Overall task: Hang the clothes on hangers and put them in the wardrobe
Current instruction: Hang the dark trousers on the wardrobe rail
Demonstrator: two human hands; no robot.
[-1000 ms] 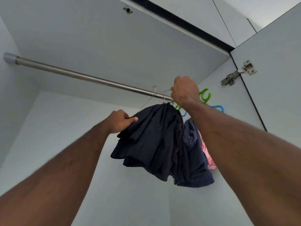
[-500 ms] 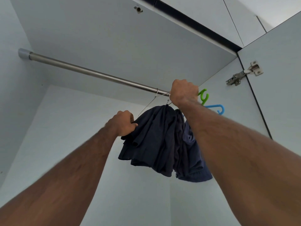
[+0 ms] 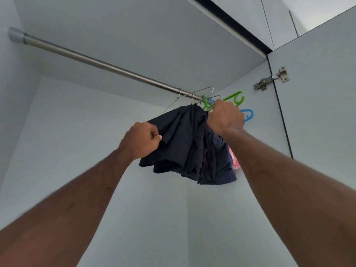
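Note:
Dark navy clothes (image 3: 188, 143) hang bunched from thin wire hangers (image 3: 194, 94) near the right end of the metal wardrobe rail (image 3: 100, 64). My left hand (image 3: 141, 139) grips the left edge of the navy cloth. Just under the rail, my right hand (image 3: 225, 116) is closed around the top of a wire hanger and the cloth. Beyond that hand hang a green plastic hanger (image 3: 236, 98) and a blue plastic hanger (image 3: 248, 114). A pink garment (image 3: 234, 158) shows behind the navy clothes.
The long left part of the rail carries nothing. The wardrobe's top panel (image 3: 134, 31) lies close above. An open door (image 3: 317, 93) with a metal hinge (image 3: 271, 79) stands at the right. The pale back wall (image 3: 77, 132) is behind.
My right hand has come down from the rail and now holds the hanger's top lower. The left hand keeps its grip on the cloth. The camera has tilted up a little.

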